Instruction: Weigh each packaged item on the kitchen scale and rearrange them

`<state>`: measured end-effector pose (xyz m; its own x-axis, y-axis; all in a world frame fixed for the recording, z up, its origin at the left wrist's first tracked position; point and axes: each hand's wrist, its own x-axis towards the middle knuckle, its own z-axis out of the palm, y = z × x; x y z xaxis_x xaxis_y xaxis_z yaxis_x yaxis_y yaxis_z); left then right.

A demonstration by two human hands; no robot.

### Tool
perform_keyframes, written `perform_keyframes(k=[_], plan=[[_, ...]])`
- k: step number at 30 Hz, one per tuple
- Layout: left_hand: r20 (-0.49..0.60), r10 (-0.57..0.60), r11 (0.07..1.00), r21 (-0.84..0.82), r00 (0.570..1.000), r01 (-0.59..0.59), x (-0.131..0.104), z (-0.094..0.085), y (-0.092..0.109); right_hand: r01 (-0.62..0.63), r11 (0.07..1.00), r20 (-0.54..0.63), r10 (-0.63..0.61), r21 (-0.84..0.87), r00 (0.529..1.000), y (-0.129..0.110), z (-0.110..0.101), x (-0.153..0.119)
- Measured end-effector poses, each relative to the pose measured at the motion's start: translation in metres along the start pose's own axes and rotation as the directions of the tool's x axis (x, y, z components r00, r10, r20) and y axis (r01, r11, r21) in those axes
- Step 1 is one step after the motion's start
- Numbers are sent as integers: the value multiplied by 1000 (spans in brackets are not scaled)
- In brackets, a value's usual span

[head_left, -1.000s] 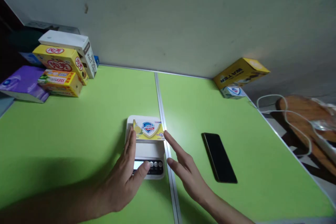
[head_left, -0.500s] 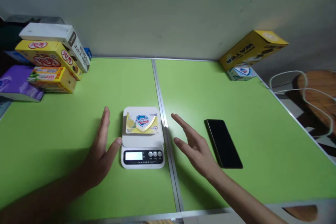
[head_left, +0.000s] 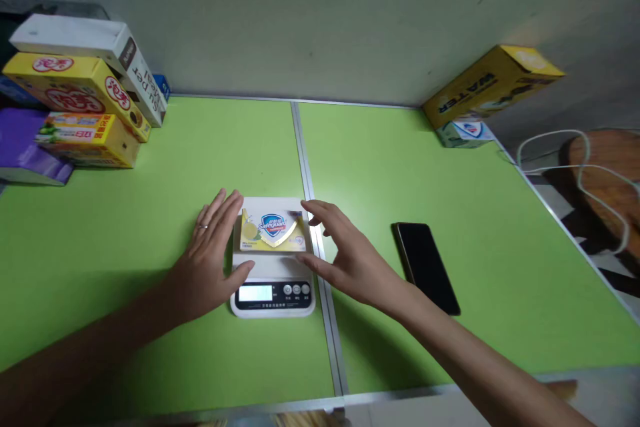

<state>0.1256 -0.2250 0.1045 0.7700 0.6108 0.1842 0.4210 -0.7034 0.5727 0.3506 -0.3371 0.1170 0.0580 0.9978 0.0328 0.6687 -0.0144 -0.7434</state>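
Observation:
A yellow and white Safeguard soap box (head_left: 273, 231) lies flat on the platform of a white kitchen scale (head_left: 273, 269). The scale's small display is lit, but I cannot read any digits. My left hand (head_left: 214, 253), with a ring on one finger, is at the scale's left edge, fingers stretched and thumb apart. On the other side my right hand (head_left: 345, 247) has its thumb and fingers spread around the box's right end. Whether either hand touches the box, I cannot tell.
A black phone (head_left: 425, 268) lies on the green table (head_left: 230, 147) to the right. Several boxes, among them a yellow carton (head_left: 75, 90), are stacked at the back left. A tall yellow box (head_left: 493, 83) and a small soap box (head_left: 465, 134) stand back right. A metal seam (head_left: 303, 160) divides the tabletop.
Both hands have moved inward, from well apart on either side of the scale to close beside the soap box. The whole view has shifted slightly. Box and scale stay put.

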Motion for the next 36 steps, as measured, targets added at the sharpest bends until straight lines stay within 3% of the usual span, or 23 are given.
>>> perform_keyframes(k=[4,9,13,16,18,20,22,24,27,30,33,36], plan=[[92,8,995,100,996,-17,11,5,-6,76,997,46,-75,-22,996,6,6,8],[70,50,996,67,996,-55,20,-2,1,86,996,61,-86,10,994,15,-3,6],[99,70,994,74,993,-77,48,0,34,119,971,-123,-94,209,988,38,-33,-9],[139,85,995,42,987,-92,89,22,76,-22,939,-314,137,344,940,68,-66,-29],[146,137,991,-20,980,-136,124,51,108,-115,855,-338,319,506,886,96,-88,-45],[119,235,970,-91,965,-225,164,91,139,-124,736,-347,453,666,821,130,-111,-57],[62,319,941,-142,946,-308,206,138,164,-75,662,-426,560,746,710,168,-137,-64],[11,370,913,-190,929,-361,248,189,183,-17,678,-551,611,735,569,208,-166,-64],[-58,331,899,-285,942,-333,307,260,201,46,799,-736,527,599,425,268,-214,-52],[-132,375,866,-304,918,-397,360,313,211,42,902,-865,399,431,303,326,-258,-31],[-203,383,863,-268,901,-428,402,347,215,-30,949,-922,312,313,231,374,-288,-7],[-246,338,882,-254,908,-397,431,368,215,-181,954,-948,270,240,168,404,-302,13]])
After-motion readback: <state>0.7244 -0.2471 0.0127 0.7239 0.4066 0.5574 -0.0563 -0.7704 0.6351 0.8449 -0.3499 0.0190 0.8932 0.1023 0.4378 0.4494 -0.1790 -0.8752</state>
